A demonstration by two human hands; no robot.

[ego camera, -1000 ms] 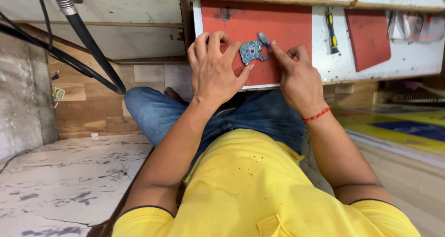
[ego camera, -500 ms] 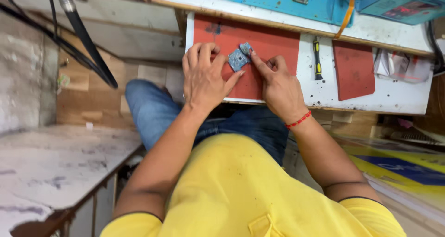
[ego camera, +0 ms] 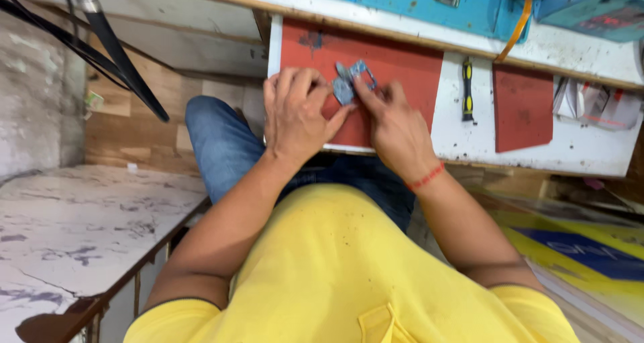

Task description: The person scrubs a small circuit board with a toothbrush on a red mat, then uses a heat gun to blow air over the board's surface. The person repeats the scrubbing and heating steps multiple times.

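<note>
Both hands pinch a small grey-blue metal part (ego camera: 349, 85) between them over the red mat (ego camera: 402, 68); left hand (ego camera: 298, 115) grips its left edge, right hand (ego camera: 392, 122) its right; a yellow-handled screwdriver (ego camera: 467, 88) lies well apart

Seated at a white workbench (ego camera: 577, 148), a person's left hand (ego camera: 298, 118) and right hand (ego camera: 396, 125) together grip a small blue-grey metal part (ego camera: 350, 83) over a red mat (ego camera: 396, 68), a yellow-and-black screwdriver (ego camera: 467, 88) lying nearby.

Bright even light, slight blur
</note>
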